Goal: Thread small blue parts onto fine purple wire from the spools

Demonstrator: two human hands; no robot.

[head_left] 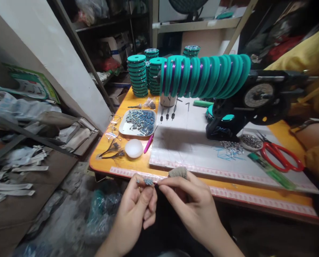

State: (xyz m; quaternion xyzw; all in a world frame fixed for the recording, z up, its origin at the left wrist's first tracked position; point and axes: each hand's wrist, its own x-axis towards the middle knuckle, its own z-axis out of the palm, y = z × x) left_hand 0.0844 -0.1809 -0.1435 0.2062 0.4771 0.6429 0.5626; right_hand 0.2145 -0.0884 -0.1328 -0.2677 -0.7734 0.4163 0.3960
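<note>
Close to the table's front edge, my left hand (138, 207) is closed, with a small knobbly blue-grey piece (148, 181) at its thumb and fingers. My right hand (194, 200) meets it from the right, thumb and forefinger pinched together; what lies between those tips is too small to make out. A grey cloth finger cover (178, 172) sits on one of its fingers. Beyond the hands, a white tray (122, 129) bears many small blue and silver metal pieces. Beside it are a white round dish (134, 148) and a magenta pen-like tool (148, 144).
Green spools (206, 76) line a black machine's (221, 132) shaft above the board; more spool stacks (137, 76) stand behind. Red-handled scissors (282, 157), a green cutter (273, 173) and a bowl of small metal parts (251, 141) lie right. A person's yellow sleeve (304, 53) shows at right.
</note>
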